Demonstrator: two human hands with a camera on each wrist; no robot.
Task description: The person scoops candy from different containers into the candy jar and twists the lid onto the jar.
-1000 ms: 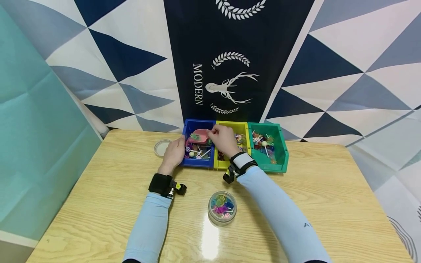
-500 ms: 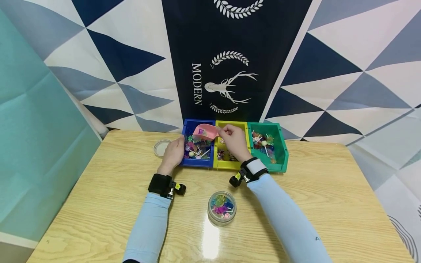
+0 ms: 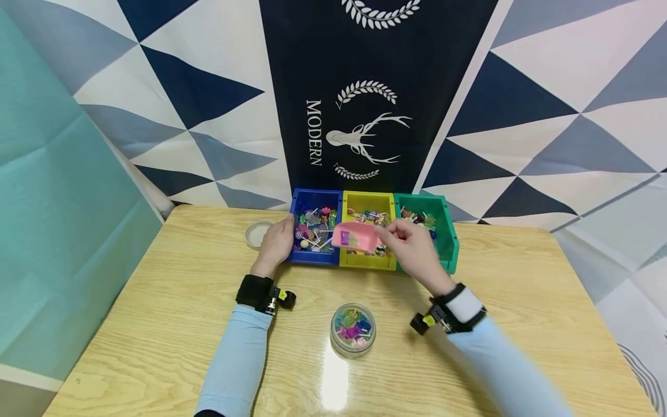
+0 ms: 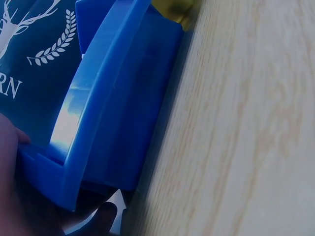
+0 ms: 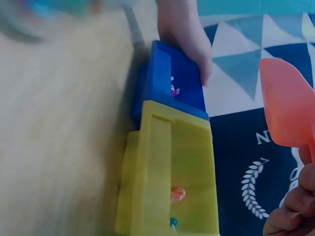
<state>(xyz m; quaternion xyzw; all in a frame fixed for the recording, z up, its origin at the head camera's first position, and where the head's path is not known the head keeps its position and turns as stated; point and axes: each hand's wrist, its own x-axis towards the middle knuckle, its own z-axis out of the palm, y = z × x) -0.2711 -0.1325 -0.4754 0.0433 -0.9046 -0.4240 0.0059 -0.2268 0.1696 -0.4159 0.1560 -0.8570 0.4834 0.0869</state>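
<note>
My right hand (image 3: 415,252) pinches the handle of a pink scoop (image 3: 369,237) above the front of the yellow bin (image 3: 346,260). Purple and yellowish wrapped candies (image 3: 349,238) lie in its bowl. In the right wrist view the scoop (image 5: 288,105) shows from its underside. My left hand (image 3: 276,244) holds the left side of the blue bin (image 3: 312,259); in the left wrist view the thumb lies over the bin's rim (image 4: 81,123) and fingers sit beneath. Lollipops and wrapped candies (image 3: 316,231) fill part of the blue bin.
A green bin (image 3: 449,237) with candies joins the row on the right. A round clear jar (image 3: 352,331) full of candies stands nearer on the wooden table (image 3: 172,324). A round lid (image 3: 256,234) lies left of my left hand. A patterned backdrop rises behind the bins.
My right hand has lifted the scoop out of the blue bin and carried it right and toward me, with candies in it. The left hand has stayed on the blue bin.
</note>
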